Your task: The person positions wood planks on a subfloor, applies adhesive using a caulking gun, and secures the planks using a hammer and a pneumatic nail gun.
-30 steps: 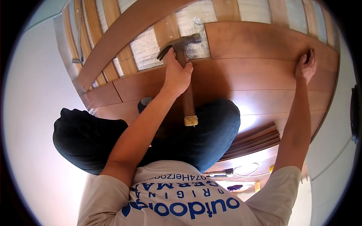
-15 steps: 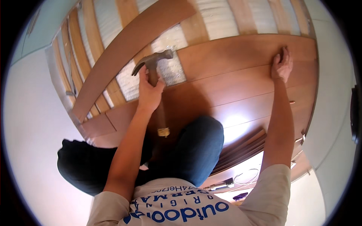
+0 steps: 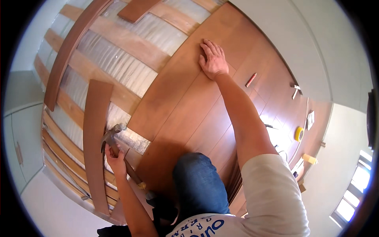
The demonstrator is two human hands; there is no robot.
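Wrapped tight around a wooden handle, our left hand (image 3: 114, 157) keeps a closed grip on the claw hammer (image 3: 118, 148), whose dull steel head sits up by a loose brown plank (image 3: 96, 130) at the left edge of the laid boards. Our right hand (image 3: 213, 60) lies flat with fingers spread, palm pressed on the smooth, reddish-brown floorboards (image 3: 185, 106), holding nothing. Beyond the boards the floor shows pale wooden battens (image 3: 126, 39) crossing a silvery, quilted underlay (image 3: 114, 65). We kneel on the boards, a blue denim knee (image 3: 197, 183) between our arms. To the right, well apart from both hands, a red pencil (image 3: 251, 79) lies on the boards, and further off a round yellow tape roll (image 3: 299, 134).
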